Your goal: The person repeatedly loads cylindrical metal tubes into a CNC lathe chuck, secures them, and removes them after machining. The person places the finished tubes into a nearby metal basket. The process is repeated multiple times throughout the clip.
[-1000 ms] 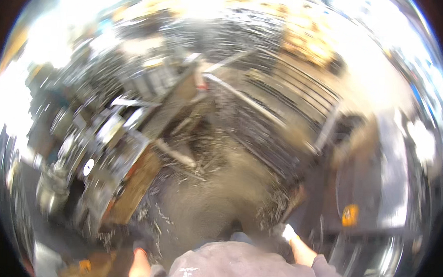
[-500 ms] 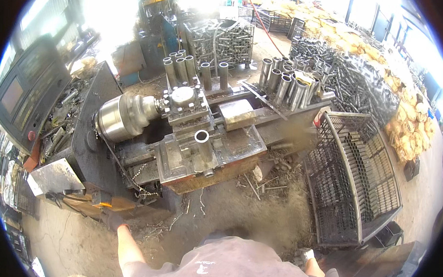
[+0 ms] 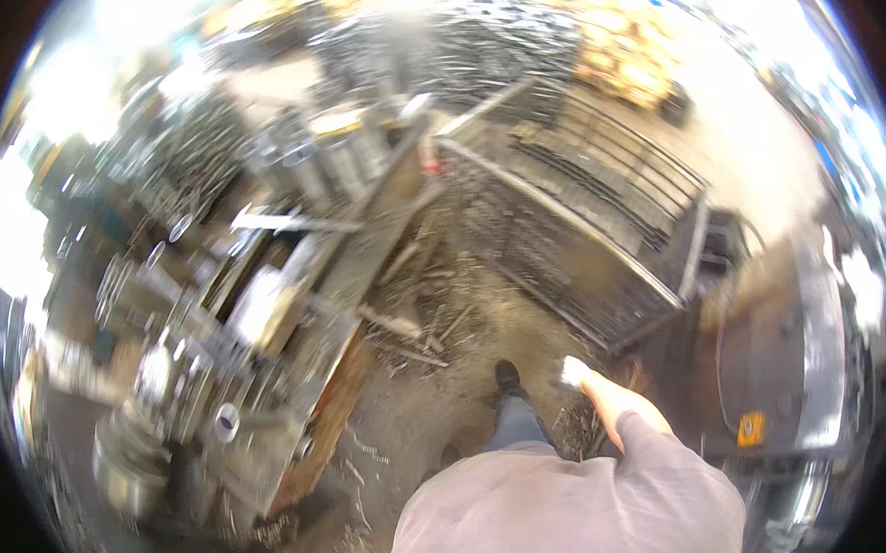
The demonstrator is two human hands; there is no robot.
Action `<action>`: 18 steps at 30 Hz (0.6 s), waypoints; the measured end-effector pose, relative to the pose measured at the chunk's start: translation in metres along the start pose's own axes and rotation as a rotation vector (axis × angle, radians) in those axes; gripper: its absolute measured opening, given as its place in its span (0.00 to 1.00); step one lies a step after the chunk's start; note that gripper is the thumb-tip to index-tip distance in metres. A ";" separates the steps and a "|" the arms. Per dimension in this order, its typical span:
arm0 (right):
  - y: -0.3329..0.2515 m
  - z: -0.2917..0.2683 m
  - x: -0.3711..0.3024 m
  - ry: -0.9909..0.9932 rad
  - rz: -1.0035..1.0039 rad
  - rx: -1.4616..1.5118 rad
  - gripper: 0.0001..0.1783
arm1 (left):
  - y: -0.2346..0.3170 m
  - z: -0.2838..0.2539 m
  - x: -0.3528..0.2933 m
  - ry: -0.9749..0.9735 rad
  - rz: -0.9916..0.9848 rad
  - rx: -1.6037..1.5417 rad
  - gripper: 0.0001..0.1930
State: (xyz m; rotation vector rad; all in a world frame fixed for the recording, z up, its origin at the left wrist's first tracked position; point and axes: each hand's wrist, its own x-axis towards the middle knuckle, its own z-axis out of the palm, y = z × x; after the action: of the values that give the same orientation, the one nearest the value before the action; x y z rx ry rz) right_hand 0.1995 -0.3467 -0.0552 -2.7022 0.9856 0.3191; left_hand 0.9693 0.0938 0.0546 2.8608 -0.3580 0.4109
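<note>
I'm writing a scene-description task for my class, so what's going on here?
A person in a pale greyish-mauve shirt stands in a workshop. Their right hand, seemingly in a white glove, is near the lower corner of a rectangular dark metal mesh bin and away from the lathe; blur hides whether it holds anything. The left hand is out of view. On the left is a dark metal lathe with a round silver chuck, and upright silver metal tubes stand towards its far end.
</note>
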 end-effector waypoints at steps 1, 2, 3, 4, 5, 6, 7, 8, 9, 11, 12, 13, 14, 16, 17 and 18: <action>0.003 -0.010 0.003 0.024 0.125 0.064 0.09 | 0.056 0.015 -0.024 -0.100 0.059 -0.135 0.31; 0.010 -0.026 0.005 -0.003 0.337 0.417 0.12 | 0.112 0.027 -0.051 -0.263 0.103 -0.266 0.33; 0.013 -0.047 0.006 0.021 0.549 0.718 0.14 | 0.168 0.035 -0.078 -0.459 0.139 -0.373 0.34; 0.021 -0.073 0.003 0.118 0.606 0.900 0.15 | 0.224 0.038 -0.106 -0.662 0.170 -0.462 0.35; 0.030 -0.101 -0.001 0.267 0.571 1.018 0.17 | 0.283 0.038 -0.133 -0.862 0.201 -0.526 0.36; 0.046 -0.132 -0.007 0.315 0.694 1.399 0.20 | 0.344 0.032 -0.156 -1.023 0.276 -0.569 0.38; 0.068 -0.160 -0.013 0.427 0.682 1.766 0.24 | 0.407 0.026 -0.181 -1.140 0.413 -0.583 0.39; 0.098 -0.186 -0.018 0.525 0.694 1.772 0.26 | 0.473 0.015 -0.205 -1.184 0.585 -0.541 0.41; 0.135 -0.206 -0.022 0.603 0.699 1.796 0.28 | 0.546 0.008 -0.230 -1.129 0.829 -0.400 0.40; 0.233 -0.228 -0.025 0.812 0.698 1.790 0.29 | 0.692 -0.003 -0.281 -0.881 1.251 -0.419 0.37; 0.291 -0.228 -0.022 0.931 0.711 1.842 0.31 | 0.759 -0.005 -0.308 -0.719 1.429 -0.558 0.36; 0.351 -0.222 -0.016 1.005 0.689 1.813 0.37 | 0.829 0.000 -0.335 -0.605 1.523 -0.632 0.35; 0.411 -0.208 -0.009 1.126 0.580 1.956 0.41 | 0.891 0.009 -0.358 -0.498 1.614 -0.690 0.33; 0.528 -0.170 0.012 1.305 0.208 2.118 0.47 | 0.990 0.033 -0.407 -0.387 1.702 -0.699 0.31; 0.581 -0.148 0.030 1.365 -0.005 2.151 0.48 | 1.029 0.047 -0.426 -0.357 1.713 -0.659 0.29; 0.625 -0.124 0.044 1.425 -0.214 2.167 0.49 | 1.058 0.060 -0.444 -0.495 1.670 -0.652 0.27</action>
State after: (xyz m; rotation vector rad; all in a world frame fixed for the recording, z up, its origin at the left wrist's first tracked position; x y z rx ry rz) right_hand -0.1613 -0.8738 -0.0471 -0.5367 0.3921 -1.7126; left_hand 0.2849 -0.8287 0.0646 1.3676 -2.3265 -0.2112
